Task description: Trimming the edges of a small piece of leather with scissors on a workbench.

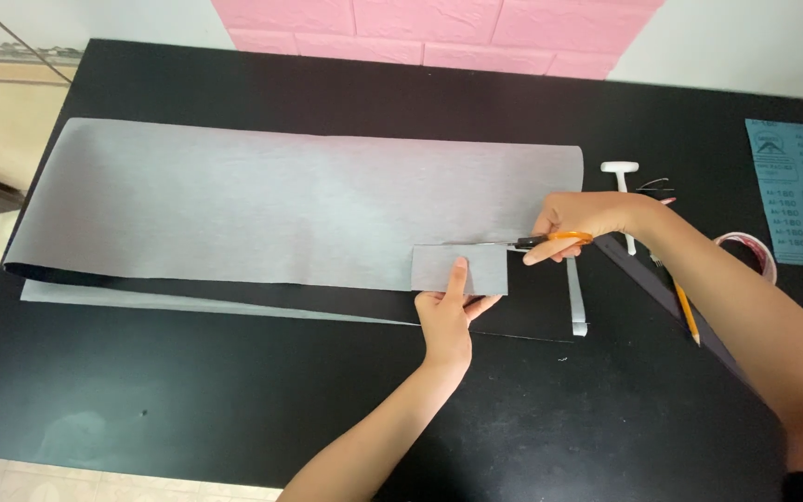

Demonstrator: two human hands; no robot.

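The right hand (580, 218) grips orange-handled scissors (550, 240), blades closed into the right end of the long grey sheet (281, 204) lying across the black bench (188, 390). The left hand (448, 316) pinches a small grey rectangle (457, 270) just below the cut. Judging by the rectangle and the thin strip (576, 302) to its right, trimming has begun, with most of the sheet uncut.

Scissors (550, 240) blades seem hidden under grey sheet (290, 204); tape roll (762, 249) partly behind forearm.
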